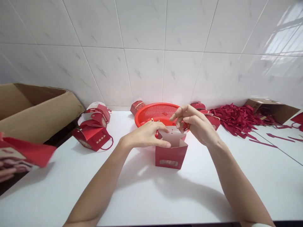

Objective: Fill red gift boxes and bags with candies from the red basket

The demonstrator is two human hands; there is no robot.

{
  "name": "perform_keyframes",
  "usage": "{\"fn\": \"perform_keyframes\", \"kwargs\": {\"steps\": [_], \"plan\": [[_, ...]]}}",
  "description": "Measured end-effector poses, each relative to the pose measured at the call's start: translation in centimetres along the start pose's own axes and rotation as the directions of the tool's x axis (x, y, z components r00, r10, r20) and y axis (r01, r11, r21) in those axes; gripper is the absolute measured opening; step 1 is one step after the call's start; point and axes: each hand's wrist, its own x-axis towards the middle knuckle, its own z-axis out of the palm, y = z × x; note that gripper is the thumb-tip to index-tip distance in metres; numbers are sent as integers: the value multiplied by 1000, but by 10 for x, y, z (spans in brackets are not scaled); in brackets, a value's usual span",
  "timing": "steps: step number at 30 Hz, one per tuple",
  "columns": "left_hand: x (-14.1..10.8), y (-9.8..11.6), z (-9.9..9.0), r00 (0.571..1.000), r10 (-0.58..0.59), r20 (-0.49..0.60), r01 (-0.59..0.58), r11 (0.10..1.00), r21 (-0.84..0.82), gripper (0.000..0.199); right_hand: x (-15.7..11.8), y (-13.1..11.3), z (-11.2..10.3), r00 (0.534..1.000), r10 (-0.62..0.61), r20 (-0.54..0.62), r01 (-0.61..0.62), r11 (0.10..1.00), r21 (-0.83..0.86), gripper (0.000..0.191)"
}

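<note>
A red paper box (170, 157) with an open top and a small clear window in its front stands upright on the white table. My left hand (149, 134) is at the box's upper left edge, thumb and fingers apart around its rim. Above the right side of the box, my right hand (193, 123) is raised with its fingers loosely curled and spread, holding nothing visible. Right behind the box sits a red plastic basket (158, 110), with small items in it partly hidden by my hands.
Red boxes (94, 138) stand at the left, near a large cardboard box (42, 116). Another person's hand (7, 173) holds a red package (28, 153) at the left edge. Red ribbons (236, 119) and a small carton (286, 112) lie at the right.
</note>
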Motion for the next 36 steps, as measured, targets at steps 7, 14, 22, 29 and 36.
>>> {"fn": "perform_keyframes", "kwargs": {"steps": [7,14,22,29,36], "plan": [[-5,-4,1,998,61,3,-61,998,-10,47,-3,-3,11,996,7,90,-9,1000,27,13],[-4,-4,1,999,43,-11,-43,999,4,50,-5,-9,2,997,-79,-2,78,994,-77,16],[1,-1,-1,982,185,43,-188,978,89,29,-11,-15,-29,996,16,84,22,903,-430,44],[7,-7,8,970,243,-8,-239,960,143,50,-7,6,-25,944,212,253,-6,775,-631,38],[9,-7,11,981,191,-39,-184,973,140,29,-26,32,-30,980,181,80,-133,901,-414,21]]}}
